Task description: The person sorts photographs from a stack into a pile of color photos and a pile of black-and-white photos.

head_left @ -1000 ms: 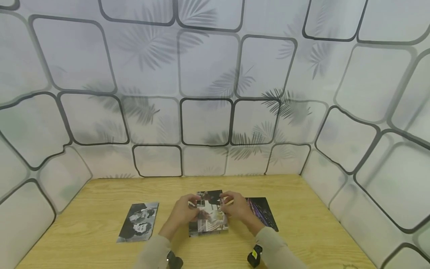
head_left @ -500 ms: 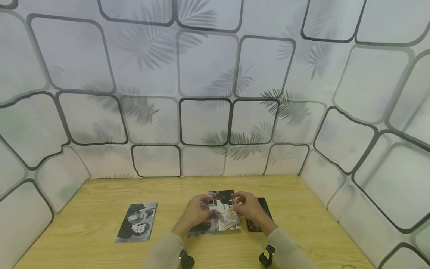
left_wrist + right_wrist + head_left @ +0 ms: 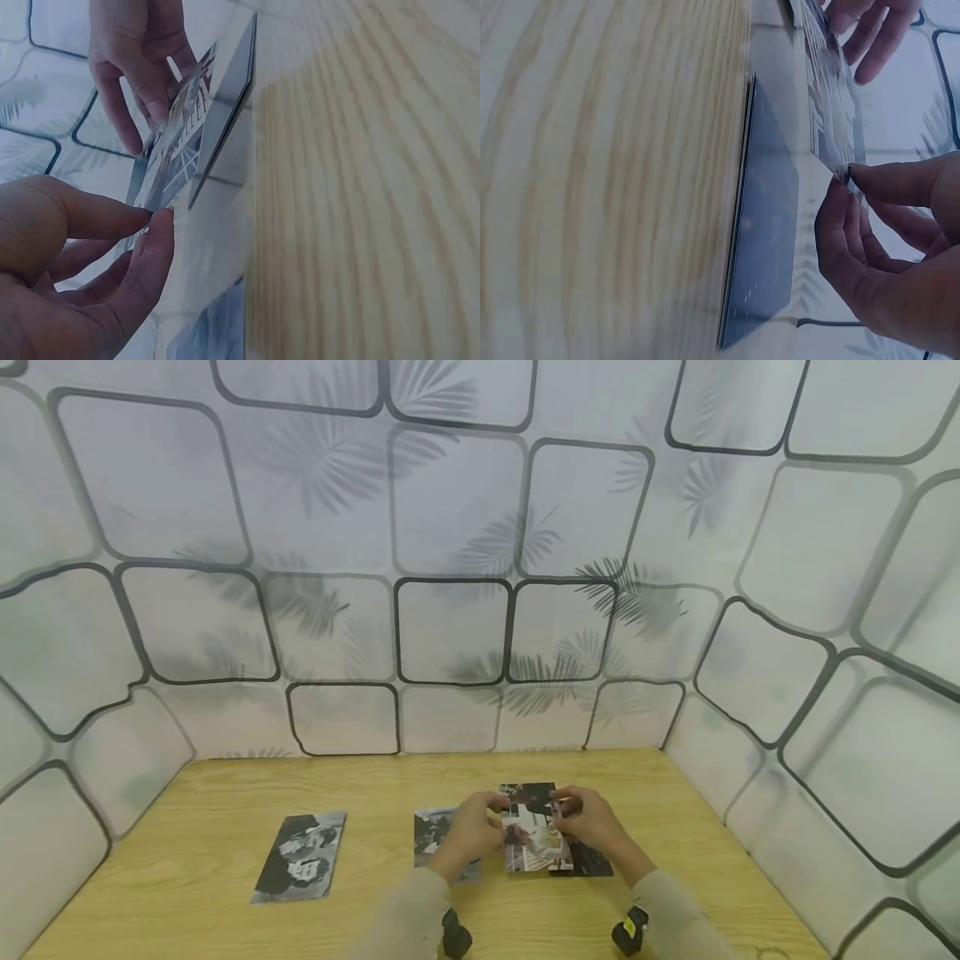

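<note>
A photo print [image 3: 536, 843] is held up between both hands, tilted above the table. My left hand [image 3: 478, 828] pinches its left edge between thumb and fingers; on the opposite edge my right hand [image 3: 594, 823] does the same. The right wrist view shows the held print [image 3: 831, 105] clear of the wood, with a dark print [image 3: 769, 232] lying flat below it. From the head, that dark print [image 3: 591, 862] is partly covered by the held one. A grey print [image 3: 429, 833] lies left of them, partly hidden behind the left hand and forearm.
Further left on the wooden table [image 3: 187, 860] lies a black-and-white print [image 3: 302, 858] of two faces. A pale curtain [image 3: 450, 635] with dark rounded squares and leaf shapes rises behind the table and along both sides.
Both hands have carried the held print to the right, from over the grey print to over the dark one. The grey print has come into view, and the dark one is more covered.
</note>
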